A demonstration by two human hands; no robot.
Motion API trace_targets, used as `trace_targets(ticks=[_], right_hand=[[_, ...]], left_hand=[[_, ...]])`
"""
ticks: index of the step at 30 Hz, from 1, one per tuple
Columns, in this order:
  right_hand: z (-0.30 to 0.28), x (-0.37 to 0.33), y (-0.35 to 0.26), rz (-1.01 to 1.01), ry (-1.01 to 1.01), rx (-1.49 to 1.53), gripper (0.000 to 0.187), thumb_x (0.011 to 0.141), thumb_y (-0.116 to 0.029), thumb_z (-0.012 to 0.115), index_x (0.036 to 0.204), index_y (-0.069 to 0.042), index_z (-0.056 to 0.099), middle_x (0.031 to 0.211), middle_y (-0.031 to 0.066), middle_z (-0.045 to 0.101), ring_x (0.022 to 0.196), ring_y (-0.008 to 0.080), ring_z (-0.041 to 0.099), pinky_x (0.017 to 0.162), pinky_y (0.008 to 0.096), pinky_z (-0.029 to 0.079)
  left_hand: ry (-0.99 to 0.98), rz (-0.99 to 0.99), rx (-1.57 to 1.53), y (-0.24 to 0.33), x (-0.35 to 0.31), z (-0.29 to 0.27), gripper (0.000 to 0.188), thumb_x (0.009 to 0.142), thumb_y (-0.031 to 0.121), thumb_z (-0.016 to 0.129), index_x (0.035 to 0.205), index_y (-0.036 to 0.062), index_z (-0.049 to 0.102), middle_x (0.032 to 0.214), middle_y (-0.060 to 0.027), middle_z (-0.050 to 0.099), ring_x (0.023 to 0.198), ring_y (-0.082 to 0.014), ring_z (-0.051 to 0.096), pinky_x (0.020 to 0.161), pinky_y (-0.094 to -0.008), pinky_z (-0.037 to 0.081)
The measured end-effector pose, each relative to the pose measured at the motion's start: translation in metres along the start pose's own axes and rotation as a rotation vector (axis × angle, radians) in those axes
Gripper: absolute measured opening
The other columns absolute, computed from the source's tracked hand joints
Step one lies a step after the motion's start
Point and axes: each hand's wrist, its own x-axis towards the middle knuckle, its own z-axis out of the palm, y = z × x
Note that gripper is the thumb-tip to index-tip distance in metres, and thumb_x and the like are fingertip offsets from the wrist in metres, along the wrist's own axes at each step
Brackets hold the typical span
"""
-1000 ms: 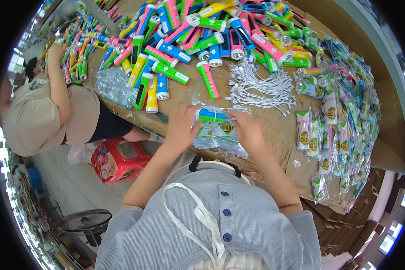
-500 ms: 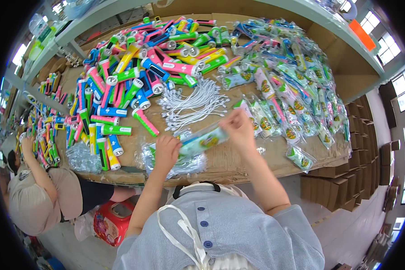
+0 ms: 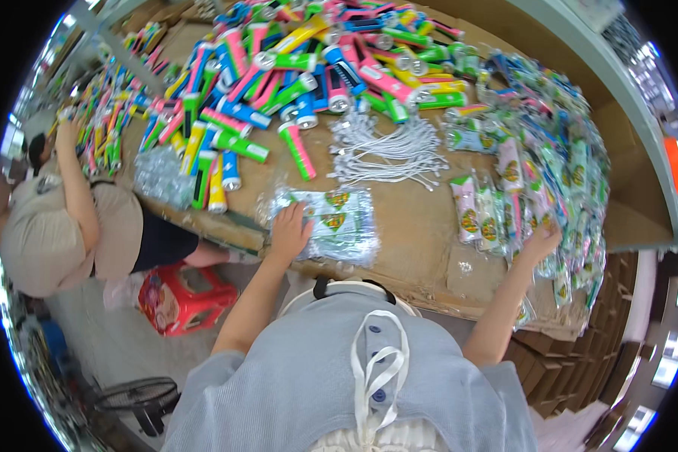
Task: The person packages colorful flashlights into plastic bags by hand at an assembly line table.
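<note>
Bags (image 3: 346, 233) of clear plastic, printed in green with small emblems, are stacked flat near the front edge of a brown tabletop (image 3: 418, 233), just ahead of the person's grey shirt (image 3: 316, 339). The left hand (image 3: 290, 230) is laid on the left part of this stack, its fingers extended and unclenched, the top bag being touched from above. The right hand (image 3: 542, 242) is stretched out to the right, at the near side of a heap of bagged flashlights (image 3: 550, 177); its fingers are bent toward the packets, and whether one is gripped or let go cannot be told. A few pink and green packets (image 3: 486, 215) are lined up side by side at the left flank of that heap.

Beyond the bags, white cables (image 3: 388, 151) are gathered in a loose, tangled bunch. To their left, a single pink and green flashlight (image 3: 297, 151) is set just apart from a large pile of loose flashlights (image 3: 301, 75) coloured pink, green, blue and yellow. A crumpled clear plastic bundle (image 3: 162, 177) is placed near the table's left edge. Farther left, a co-worker in beige (image 3: 45, 233) is seen, with one arm extended toward more flashlights (image 3: 102, 132). Below, a red stool (image 3: 177, 301) is stood on the floor.
</note>
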Motion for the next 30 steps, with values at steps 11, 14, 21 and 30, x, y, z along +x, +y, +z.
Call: trace_targets(ticks=[11,14,21,30], right_hand=[[0.117,-0.231,-0.141,-0.453,-1.045,0.262,0.024,0.077,-0.008,0.056,0.100,-0.003,0.057,0.099,0.0179,0.058,0.090,0.0359,0.054,0.080,0.0418,0.043],[0.146,-0.240,-0.162,-0.571,-1.002,0.271,0.024,0.077,-0.009,0.057,0.101,-0.004,0.057,0.096,0.0161,0.058,0.089,0.0356,0.054,0.079,0.0420,0.043],[0.164,-0.252,-0.161,-0.755,-1.152,0.083,0.019,0.068,-0.012,0.065,0.085,-0.009,0.058,0.088,0.0088,0.054,0.086,0.0279,0.054,0.073,0.0395,0.044],[0.147,-0.257,-0.158,-0.812,-1.223,0.226,0.013,0.068,-0.012,0.065,0.075,-0.009,0.055,0.078,0.0066,0.053,0.079,0.0272,0.053,0.068,0.0390,0.044]], left_hand=[[-0.195,0.080,0.056,0.001,0.066,-0.008,0.035,0.071,0.021,0.065,0.102,0.0062,0.055,0.101,-0.0098,0.054,0.096,-0.0272,0.051,0.077,-0.0398,0.039],[-0.257,0.172,0.071,0.001,0.077,-0.004,0.030,0.068,0.015,0.065,0.094,0.0058,0.056,0.098,-0.0095,0.054,0.096,-0.0271,0.051,0.076,-0.0399,0.040],[-0.169,0.086,-0.230,0.004,0.071,0.004,0.022,0.066,0.005,0.063,0.086,0.0073,0.055,0.085,-0.0083,0.054,0.090,-0.0314,0.053,0.071,-0.0426,0.044],[-0.145,0.236,-0.338,0.003,0.064,0.001,0.008,0.064,0.004,0.062,0.070,0.0055,0.057,0.076,-0.0099,0.055,0.075,-0.0307,0.055,0.065,-0.0396,0.044]])
